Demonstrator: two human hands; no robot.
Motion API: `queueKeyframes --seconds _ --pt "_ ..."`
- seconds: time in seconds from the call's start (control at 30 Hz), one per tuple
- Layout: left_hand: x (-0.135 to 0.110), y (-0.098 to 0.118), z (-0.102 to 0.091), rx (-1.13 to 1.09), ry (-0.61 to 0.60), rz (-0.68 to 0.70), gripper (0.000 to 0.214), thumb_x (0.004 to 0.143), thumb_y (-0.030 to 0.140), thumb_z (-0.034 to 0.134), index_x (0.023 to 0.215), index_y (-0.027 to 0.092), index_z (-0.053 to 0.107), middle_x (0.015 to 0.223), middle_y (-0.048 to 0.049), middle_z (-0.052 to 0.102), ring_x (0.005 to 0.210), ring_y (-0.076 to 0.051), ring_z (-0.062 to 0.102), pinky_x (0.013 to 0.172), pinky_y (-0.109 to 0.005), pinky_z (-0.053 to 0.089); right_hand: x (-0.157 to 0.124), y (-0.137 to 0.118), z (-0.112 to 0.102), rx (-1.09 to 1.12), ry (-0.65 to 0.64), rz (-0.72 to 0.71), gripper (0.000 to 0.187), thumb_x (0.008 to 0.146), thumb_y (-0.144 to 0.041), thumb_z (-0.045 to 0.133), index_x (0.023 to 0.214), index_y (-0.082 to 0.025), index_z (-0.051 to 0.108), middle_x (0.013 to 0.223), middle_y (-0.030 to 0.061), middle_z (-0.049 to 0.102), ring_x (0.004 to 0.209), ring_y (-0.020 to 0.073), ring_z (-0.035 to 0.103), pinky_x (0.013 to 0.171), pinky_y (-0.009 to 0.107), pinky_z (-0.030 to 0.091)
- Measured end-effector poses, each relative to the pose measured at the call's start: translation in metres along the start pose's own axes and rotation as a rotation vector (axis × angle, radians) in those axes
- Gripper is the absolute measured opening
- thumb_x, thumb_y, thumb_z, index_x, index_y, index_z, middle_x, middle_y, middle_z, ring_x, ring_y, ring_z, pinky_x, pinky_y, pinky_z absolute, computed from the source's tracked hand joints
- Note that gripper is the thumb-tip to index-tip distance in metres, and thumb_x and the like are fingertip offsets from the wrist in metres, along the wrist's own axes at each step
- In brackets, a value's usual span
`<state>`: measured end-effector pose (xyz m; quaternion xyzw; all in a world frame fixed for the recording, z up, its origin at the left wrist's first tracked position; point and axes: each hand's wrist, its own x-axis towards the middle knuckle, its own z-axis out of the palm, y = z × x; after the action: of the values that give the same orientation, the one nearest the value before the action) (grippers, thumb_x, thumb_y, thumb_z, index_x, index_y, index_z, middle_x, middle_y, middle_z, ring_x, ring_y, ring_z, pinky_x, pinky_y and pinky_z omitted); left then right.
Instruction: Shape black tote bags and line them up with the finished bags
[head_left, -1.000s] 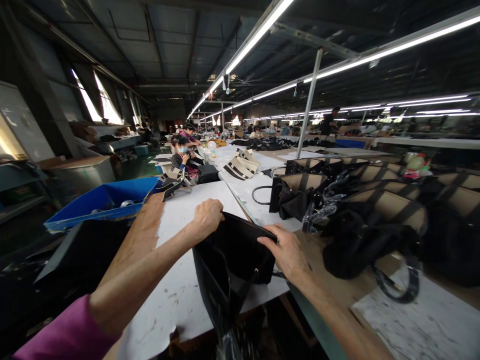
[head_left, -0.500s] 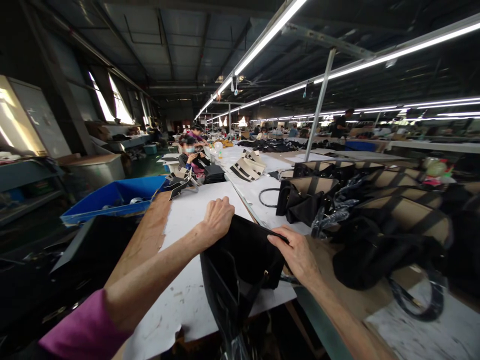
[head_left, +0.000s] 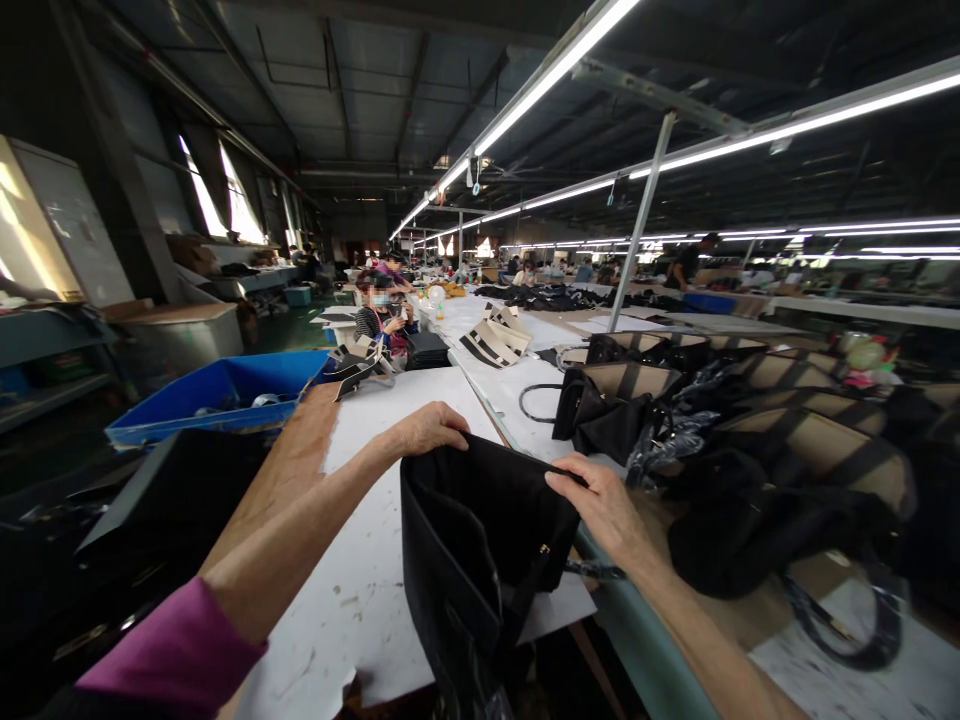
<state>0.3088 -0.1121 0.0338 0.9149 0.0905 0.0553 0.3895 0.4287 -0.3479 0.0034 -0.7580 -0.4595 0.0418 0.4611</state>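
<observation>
Black bag point(head_left: 480, 525) below and between both hands point(head_left: 429, 430) point(head_left: 602, 503), their grips narrow on its rim.

A dark black, fabric-looking bag point(head_left: 457, 560) gapes open, its rim slanting. It's at the white-covered table's point(head_left: 360, 560) near edge.

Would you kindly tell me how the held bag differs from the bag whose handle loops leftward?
The held bag is gripped; the other bag sits untouched. The held bag looks black inside; the other bag shows a dark-banded tan panel. Both are black outside.
</observation>
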Motion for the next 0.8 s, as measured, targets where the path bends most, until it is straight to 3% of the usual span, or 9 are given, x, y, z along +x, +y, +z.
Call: queueKeyframes --seconds 0.27,0.53,0.8 --pt "-0.001 -0.004 0.001 -0.241 -0.053 -0.077 0.018 0.057 0.026 0.06 0.069 0.013 0.065 0.056 0.0028 0.058 0.052 -0.01 0.047 0.051 -0.019 0.036 0.014 0.002 0.001 -0.136 -0.017 0.015 0.024 0.071 -0.027 0.048 0.088 -0.021 0.063 0.094 0.0022 0.061 0.088 0.0182 0.054 0.077 0.028 0.039" --pt "-0.004 -0.009 0.0 -0.353 -0.051 -0.118 0.02 0.054 0.026 0.063 0.07 0.013 0.065 0.054 0.0026 0.058 0.049 -0.009 0.048 0.049 -0.02 0.037 0.03 -0.007 0.005 -0.548 -0.014 -0.114 0.018 0.076 -0.028 0.048 0.084 -0.026 0.065 0.085 -0.0013 0.065 0.082 0.0171 0.056 0.07 0.027 0.037" --pt "-0.007 -0.008 0.002 -0.372 -0.043 -0.127 0.022 0.056 0.027 0.063 0.072 0.013 0.066 0.057 0.002 0.06 0.05 -0.01 0.048 0.049 -0.021 0.036 0.045 -0.032 0.035 -0.605 -0.121 -0.149 0.023 0.08 -0.036 0.047 0.072 -0.024 0.065 0.072 0.0004 0.065 0.073 0.0157 0.056 0.062 0.025 0.032"
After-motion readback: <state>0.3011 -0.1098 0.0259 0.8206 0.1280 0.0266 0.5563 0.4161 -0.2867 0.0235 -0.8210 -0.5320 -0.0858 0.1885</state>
